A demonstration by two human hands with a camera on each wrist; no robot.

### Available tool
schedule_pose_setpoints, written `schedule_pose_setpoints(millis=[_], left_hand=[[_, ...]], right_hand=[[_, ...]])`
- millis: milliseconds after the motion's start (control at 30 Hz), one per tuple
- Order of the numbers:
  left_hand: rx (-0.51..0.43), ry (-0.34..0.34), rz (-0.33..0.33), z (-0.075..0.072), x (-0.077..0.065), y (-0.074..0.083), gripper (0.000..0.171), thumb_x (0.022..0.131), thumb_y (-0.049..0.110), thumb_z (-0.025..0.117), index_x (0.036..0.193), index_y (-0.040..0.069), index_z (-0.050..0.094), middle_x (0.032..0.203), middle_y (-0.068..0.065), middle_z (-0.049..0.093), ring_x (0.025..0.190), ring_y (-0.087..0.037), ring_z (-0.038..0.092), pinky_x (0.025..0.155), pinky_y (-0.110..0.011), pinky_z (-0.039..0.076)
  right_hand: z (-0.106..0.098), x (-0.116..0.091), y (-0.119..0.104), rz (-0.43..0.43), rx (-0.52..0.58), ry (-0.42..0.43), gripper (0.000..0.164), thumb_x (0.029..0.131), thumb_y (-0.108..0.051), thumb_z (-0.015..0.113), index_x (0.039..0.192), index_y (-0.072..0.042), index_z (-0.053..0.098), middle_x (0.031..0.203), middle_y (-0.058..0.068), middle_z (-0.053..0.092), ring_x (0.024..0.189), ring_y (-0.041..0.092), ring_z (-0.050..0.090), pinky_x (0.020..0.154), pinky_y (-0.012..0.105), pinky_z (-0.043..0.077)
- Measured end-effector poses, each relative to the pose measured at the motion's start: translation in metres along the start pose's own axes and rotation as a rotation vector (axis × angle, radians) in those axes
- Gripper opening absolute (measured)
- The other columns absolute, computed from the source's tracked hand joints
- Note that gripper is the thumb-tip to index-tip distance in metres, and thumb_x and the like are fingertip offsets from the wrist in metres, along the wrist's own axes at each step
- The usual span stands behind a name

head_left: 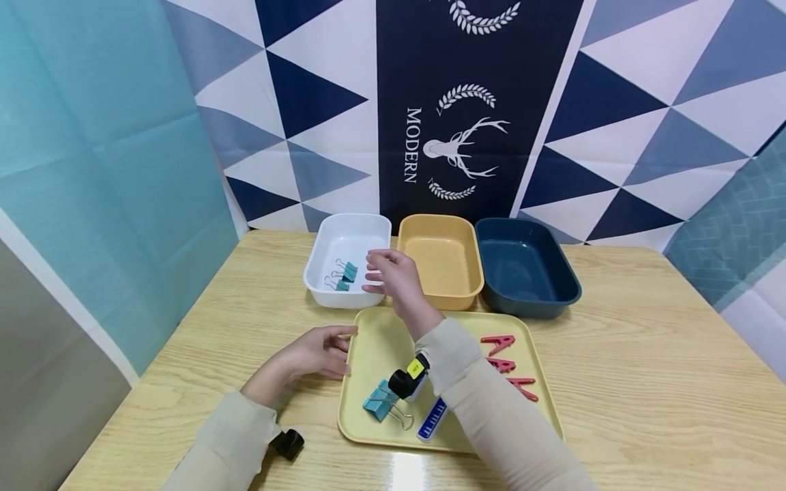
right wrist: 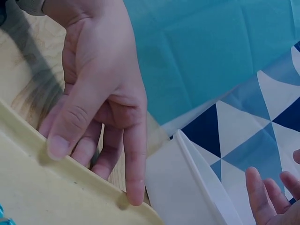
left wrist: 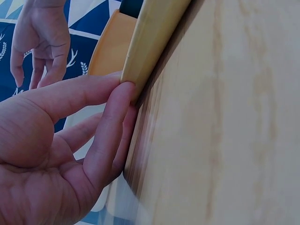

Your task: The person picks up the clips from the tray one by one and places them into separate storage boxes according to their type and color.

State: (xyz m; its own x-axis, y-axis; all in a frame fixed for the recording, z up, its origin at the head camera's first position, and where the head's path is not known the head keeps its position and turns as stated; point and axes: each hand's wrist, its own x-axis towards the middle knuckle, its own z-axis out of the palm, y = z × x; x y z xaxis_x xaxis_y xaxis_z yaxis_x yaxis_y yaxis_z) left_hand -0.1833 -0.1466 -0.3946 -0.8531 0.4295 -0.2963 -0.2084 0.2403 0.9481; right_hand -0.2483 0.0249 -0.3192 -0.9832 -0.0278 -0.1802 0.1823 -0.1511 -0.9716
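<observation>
My left hand (head_left: 310, 353) rests its thumb and index fingertip on the left rim of the yellow tray (head_left: 373, 341). The other fingers (right wrist: 112, 150) bend loosely outside that rim, as the right wrist view shows. Over the right side of the white bin (head_left: 316, 286), my right hand (head_left: 398, 278) hangs with loose fingers and holds nothing. Teal binder clips (head_left: 348, 271) lie inside this bin. Another teal binder clip (head_left: 379, 401) is on the tray, beside a blue-and-white rectangular item (head_left: 432, 419). A similar item is mostly hidden beneath the right wrist camera.
Red clothespins (head_left: 500, 342) lie along the tray's right side, partly behind my right sleeve. An orange bin (head_left: 439, 262) and a dark blue bin (head_left: 522, 266) stand right of the white one, behind the tray. Wooden table (head_left: 638, 354) surface extends on both sides.
</observation>
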Motion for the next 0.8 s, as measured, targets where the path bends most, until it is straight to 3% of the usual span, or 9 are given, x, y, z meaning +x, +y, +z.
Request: schedule_pose_setpoints(millis=[367,633,800], left_hand=[[0.017,-0.005,0.002,0.000,-0.002,0.001,0.075,0.073,-0.013,0.070,0.140,-0.002,0.037,0.107,-0.018,0.049,0.088,-0.021,0.060,0.073,-0.038,0.057],[0.026,-0.005,0.003,0.000,-0.003,0.002,0.076,0.073,-0.012,0.070,0.140,-0.001,0.037,0.109,-0.019,0.048,0.088,-0.022,0.060,0.073,-0.038,0.057],[0.028,-0.004,0.002,0.000,-0.002,0.002,0.076,0.073,-0.012,0.071,0.140,-0.001,0.037,0.109,-0.018,0.048,0.088,-0.021,0.060,0.073,-0.038,0.057]], right_hand=[[-0.008,-0.009,0.004,-0.009,0.007,-0.008,0.030,0.090,-0.015,0.060,0.115,0.000,0.059,0.106,0.017,0.056,0.087,0.030,0.061,0.060,0.029,0.058],[-0.017,-0.011,0.008,0.034,-0.027,0.006,0.031,0.090,-0.017,0.061,0.117,-0.002,0.060,0.108,0.015,0.057,0.074,0.020,0.060,0.058,0.027,0.057],[-0.020,-0.016,0.008,0.060,-0.070,0.004,0.027,0.090,-0.019,0.061,0.113,-0.005,0.062,0.104,0.012,0.058,0.075,0.020,0.060,0.061,0.029,0.058]])
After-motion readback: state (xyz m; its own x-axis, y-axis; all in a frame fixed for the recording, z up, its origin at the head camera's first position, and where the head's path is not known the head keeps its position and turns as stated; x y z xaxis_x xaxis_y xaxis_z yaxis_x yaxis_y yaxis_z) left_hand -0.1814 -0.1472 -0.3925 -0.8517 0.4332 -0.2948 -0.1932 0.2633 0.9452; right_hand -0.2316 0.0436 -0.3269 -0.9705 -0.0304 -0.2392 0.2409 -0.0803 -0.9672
